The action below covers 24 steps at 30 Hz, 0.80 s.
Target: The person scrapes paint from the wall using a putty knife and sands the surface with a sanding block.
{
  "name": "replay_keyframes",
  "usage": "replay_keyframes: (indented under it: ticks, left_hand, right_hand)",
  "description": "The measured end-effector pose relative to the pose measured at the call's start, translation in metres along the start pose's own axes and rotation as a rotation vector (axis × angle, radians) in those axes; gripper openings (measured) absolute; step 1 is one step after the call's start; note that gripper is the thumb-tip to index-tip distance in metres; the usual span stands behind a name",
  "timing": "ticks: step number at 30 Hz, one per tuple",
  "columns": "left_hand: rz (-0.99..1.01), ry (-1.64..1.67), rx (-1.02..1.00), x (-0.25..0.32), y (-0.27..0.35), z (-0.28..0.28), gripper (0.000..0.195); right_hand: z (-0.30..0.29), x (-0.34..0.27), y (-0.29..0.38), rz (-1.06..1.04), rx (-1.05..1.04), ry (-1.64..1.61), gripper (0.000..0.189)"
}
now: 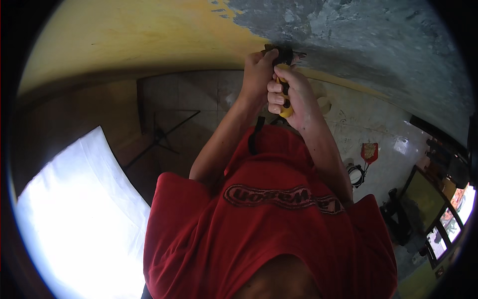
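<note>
My right hand (297,89) is wrapped around the yellow and black handle of a hand tool (286,111), which looks like a scraper. Up by the tool's dark head, my left hand (257,73) grips or presses with its thumb on top; its fingertips are hidden. The head lies close against the wall, near the border between yellow paint (149,33) and a rough grey patch (336,26). Whether the blade touches the surface cannot be made out.
Behind my left arm stands a dark tripod stand (160,136). A bright white panel (82,224) fills the lower left. On the tiled floor (343,108), a red dustpan-like scoop (369,152) holds pale debris beside a bucket (354,175). Dark-framed windows (444,228) are at right.
</note>
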<state>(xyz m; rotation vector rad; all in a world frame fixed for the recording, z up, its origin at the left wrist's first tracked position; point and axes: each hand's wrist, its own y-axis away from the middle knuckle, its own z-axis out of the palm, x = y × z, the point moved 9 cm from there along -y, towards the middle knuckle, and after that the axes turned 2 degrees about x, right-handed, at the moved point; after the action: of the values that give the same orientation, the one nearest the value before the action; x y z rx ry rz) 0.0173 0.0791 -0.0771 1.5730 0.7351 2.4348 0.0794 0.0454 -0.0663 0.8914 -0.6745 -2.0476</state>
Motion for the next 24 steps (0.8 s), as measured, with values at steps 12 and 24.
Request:
replay_keyframes:
  ticks: [12,24]
  left_hand:
    - [-0.182,0.115,-0.024,-0.034,-0.030,-0.011,0.028]
    - [-0.147,0.065,0.035,-0.045,-0.031,-0.014,0.036]
  right_hand:
    - [0.009,-0.005,0.004,0.093,-0.031,-0.246,0.014]
    - [-0.003,0.007,0.007,0.096,-0.018,-0.114,0.015]
